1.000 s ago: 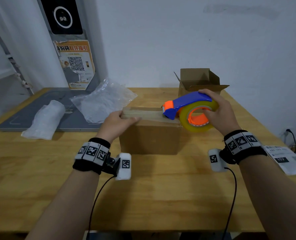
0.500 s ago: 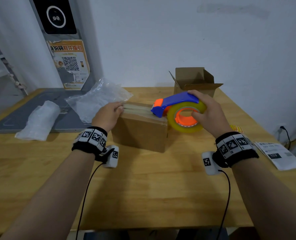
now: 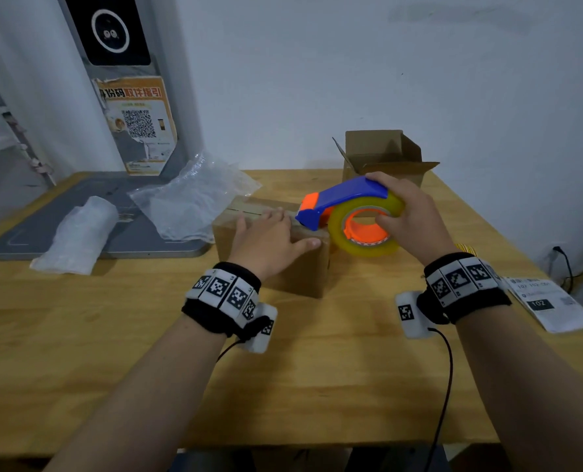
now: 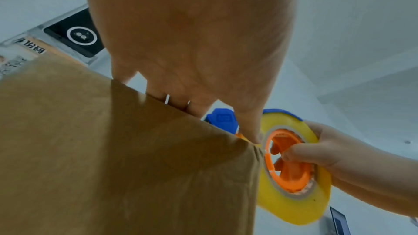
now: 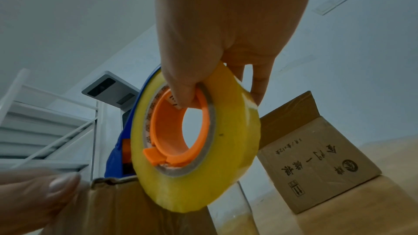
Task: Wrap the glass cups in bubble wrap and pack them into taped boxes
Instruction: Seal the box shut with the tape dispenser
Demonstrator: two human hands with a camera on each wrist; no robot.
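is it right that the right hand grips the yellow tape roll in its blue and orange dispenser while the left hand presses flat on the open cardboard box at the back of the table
Not quite. The right hand does grip the yellow tape roll in its blue and orange dispenser, but the left hand presses flat on the closed brown cardboard box in front, not the open one. The head view shows it.

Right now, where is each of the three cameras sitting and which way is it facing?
Head: on the head, looking forward and down at the table; both forearms, left hand on the closed box, right hand holding the tape dispenser.
Left wrist: under the left hand, looking up along the box side.
Right wrist: under the right hand, looking up at the dispenser; open box beyond.
All three share the dispenser and closed box.
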